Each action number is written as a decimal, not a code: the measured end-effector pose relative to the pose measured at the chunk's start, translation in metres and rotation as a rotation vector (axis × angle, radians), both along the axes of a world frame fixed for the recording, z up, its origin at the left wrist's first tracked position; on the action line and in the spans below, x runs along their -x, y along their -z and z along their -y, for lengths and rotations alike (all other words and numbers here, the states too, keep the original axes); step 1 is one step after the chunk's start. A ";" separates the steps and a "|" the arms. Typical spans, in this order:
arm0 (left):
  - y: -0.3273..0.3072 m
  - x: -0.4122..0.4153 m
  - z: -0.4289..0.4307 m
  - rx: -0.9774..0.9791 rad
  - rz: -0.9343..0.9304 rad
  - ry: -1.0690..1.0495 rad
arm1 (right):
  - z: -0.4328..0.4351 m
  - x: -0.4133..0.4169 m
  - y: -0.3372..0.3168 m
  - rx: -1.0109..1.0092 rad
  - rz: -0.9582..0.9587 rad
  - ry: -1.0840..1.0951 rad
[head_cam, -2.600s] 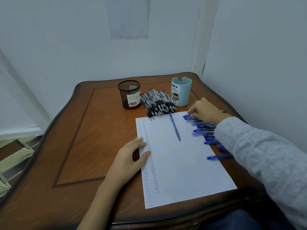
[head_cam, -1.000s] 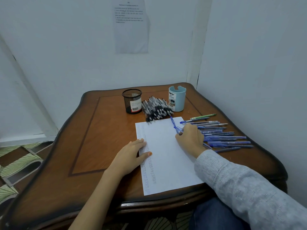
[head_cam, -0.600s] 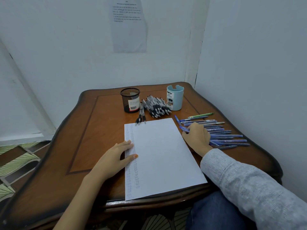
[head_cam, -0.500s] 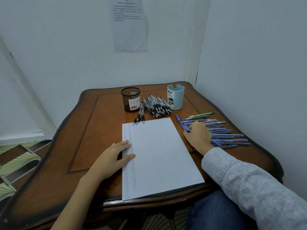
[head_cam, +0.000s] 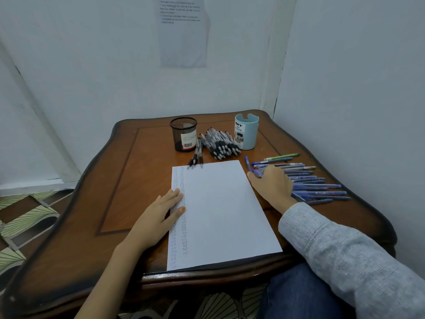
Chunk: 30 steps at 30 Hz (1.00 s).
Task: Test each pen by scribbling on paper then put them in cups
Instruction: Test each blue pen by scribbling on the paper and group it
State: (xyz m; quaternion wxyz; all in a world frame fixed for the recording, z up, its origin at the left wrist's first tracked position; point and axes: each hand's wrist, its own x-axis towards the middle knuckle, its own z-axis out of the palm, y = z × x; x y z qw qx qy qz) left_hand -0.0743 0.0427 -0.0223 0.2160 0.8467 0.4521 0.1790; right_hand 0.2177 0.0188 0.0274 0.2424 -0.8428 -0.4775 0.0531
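The right grip (head_cam: 273, 185) is curled around a blue pen (head_cam: 257, 173). The front end of the pen sticks out by the thumb, just past the right edge of the paper (head_cam: 225, 215). This grip is low over the table (head_cam: 115, 180) and hides the left ends of a row of blue pens (head_cam: 319, 187). Those pens lie side by side to the right of the paper. A loose blue pen (head_cam: 248, 161) lies just beside the thumb, near the top right corner of the paper. A green pen (head_cam: 282, 155) lies at the far end of the row.

The left grip (head_cam: 161, 210) is flat and holds nothing. Its straight fingers press down on the left edge of the paper. Thin lines of scribbles (head_cam: 182, 226) run down that side of the paper.

At the back of the table stand a black mesh cup (head_cam: 184, 134) on the left and a light blue cup (head_cam: 247, 132) on the right. A pile of black pens (head_cam: 220, 143) lies between them. Three more black pens (head_cam: 195, 157) lie next to the mesh cup, and their tips reach the top edge of the paper
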 end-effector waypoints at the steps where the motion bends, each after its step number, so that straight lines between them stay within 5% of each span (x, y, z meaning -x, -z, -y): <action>1: 0.000 -0.001 0.000 -0.010 -0.003 -0.002 | 0.001 0.004 -0.003 -0.021 -0.003 0.003; 12: 0.000 -0.005 0.003 -0.069 -0.121 0.018 | 0.023 0.052 -0.028 -0.245 -0.313 -0.267; 16: -0.002 -0.006 0.006 -0.055 -0.108 0.024 | 0.033 0.059 -0.032 -0.271 -0.664 -0.404; 20: -0.002 0.000 0.006 -0.012 0.005 0.062 | 0.035 0.063 -0.034 -0.152 -0.767 -0.433; 24: -0.003 0.000 0.007 -0.019 -0.044 0.104 | 0.034 0.060 -0.038 -0.115 -1.229 -0.381; 27: -0.005 -0.002 0.007 -0.027 -0.073 0.114 | 0.036 0.058 -0.033 -0.065 -1.126 -0.316; 30: -0.007 -0.003 0.008 -0.026 -0.086 0.122 | 0.036 0.061 -0.025 -0.021 -1.216 -0.257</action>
